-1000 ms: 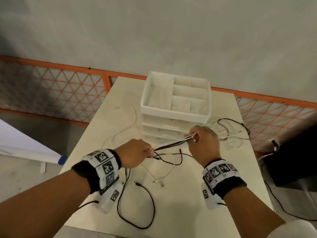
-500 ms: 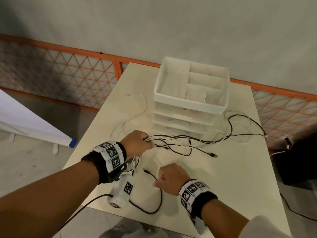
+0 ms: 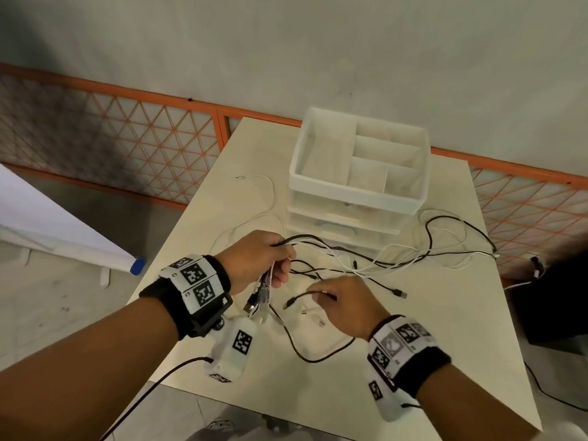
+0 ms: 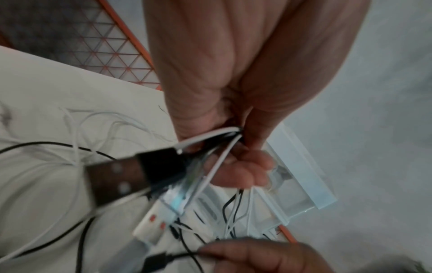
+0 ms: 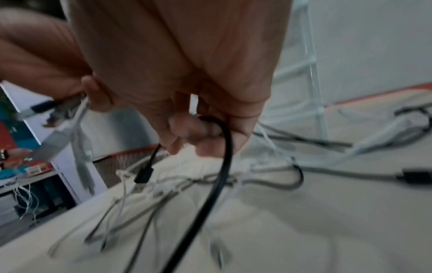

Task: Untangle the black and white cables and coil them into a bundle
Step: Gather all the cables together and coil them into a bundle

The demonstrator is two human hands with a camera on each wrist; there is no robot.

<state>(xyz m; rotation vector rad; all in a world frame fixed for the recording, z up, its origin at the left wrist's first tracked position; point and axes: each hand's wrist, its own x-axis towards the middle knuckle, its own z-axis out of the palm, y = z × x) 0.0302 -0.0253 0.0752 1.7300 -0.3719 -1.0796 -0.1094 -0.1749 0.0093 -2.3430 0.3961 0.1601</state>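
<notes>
Black and white cables (image 3: 375, 264) lie tangled on the cream table (image 3: 429, 361) in front of a white drawer unit. My left hand (image 3: 270, 259) grips a bunch of black and white cables (image 4: 219, 140), their USB plugs (image 3: 259, 297) hanging below the fist. My right hand (image 3: 340, 300) sits a little lower and to the right, fingers curled round one black cable (image 5: 224, 147) near its plug (image 5: 143, 175). That cable loops down across the table (image 3: 318, 358). More strands trail right (image 3: 451, 237) beside the drawers.
A white drawer unit (image 3: 359, 183) with a divided top tray stands at the table's far side. An orange mesh fence (image 3: 127, 148) runs behind. A thin white cable (image 3: 270, 192) lies left of the drawers. A black box (image 3: 553, 300) sits off the right edge.
My right hand let go of the bunch by the drawers, dropped toward the near edge, and has come up gripping a single black cable. The left hand keeps its hold.
</notes>
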